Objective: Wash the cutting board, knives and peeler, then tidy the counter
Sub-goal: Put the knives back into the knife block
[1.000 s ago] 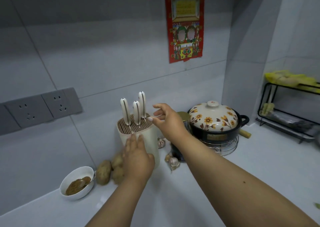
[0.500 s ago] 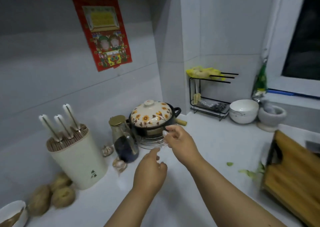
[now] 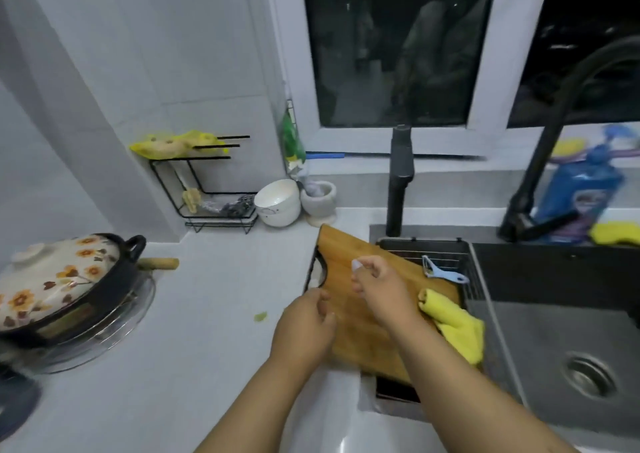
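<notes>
The wooden cutting board (image 3: 349,255) lies tilted across the sink's left edge, its black handle end toward the counter. A light blue peeler (image 3: 441,271) rests on the wire drain rack (image 3: 464,262) just beyond the board. A yellow cloth (image 3: 457,328) is draped on the board's right side. My left hand (image 3: 304,324) hovers at the board's near left edge with loosely curled fingers, holding nothing. My right hand (image 3: 379,288) hangs above the middle of the board, fingers relaxed and bare. No knives are in view.
A dark sink (image 3: 554,331) with a drain and a black faucet (image 3: 540,175) is at right, with a blue bottle (image 3: 581,189) behind. A floral clay pot (image 3: 59,279) stands left. A white bowl (image 3: 277,201), a mortar (image 3: 318,199) and a wire shelf (image 3: 207,189) line the back. A green scrap (image 3: 260,317) lies on the counter.
My view has swung right from the knife block and clay pot to the sink. Both hands left the knife block and now hover over the cutting board.
</notes>
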A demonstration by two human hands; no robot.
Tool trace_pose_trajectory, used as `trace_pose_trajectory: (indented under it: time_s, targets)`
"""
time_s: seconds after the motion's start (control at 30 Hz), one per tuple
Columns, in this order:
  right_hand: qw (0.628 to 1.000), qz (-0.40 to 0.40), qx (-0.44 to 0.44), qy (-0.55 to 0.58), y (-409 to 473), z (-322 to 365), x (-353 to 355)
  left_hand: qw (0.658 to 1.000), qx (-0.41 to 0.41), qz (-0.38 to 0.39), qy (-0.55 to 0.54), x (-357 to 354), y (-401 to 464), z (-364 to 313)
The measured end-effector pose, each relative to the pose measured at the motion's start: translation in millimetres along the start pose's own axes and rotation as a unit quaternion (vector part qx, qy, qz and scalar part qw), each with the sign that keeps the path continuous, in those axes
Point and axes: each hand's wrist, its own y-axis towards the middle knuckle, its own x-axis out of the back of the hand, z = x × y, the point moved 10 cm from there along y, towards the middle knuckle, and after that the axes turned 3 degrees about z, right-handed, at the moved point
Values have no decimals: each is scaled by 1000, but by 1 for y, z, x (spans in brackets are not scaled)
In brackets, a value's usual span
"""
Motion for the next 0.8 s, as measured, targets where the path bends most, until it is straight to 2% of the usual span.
trace_pose_trajectory:
  time_s: [0.17, 0.33, 0.47, 0.8]
  targets:
    - [994, -84, -65, -5, 13, -58, 101, 997, -30, 72, 5, -83, 20, -52]
    - [986, -111, -128, -1, 11, -99, 161, 991, -51, 117, 41, -142, 44, -82]
    - [984, -114, -133, -14, 13, -112, 192, 985, -82, 119, 95, -178, 68, -101]
    - [983, -107, -150, -8, 33, -139, 225, 951, -55, 216, 217, -255, 92, -106]
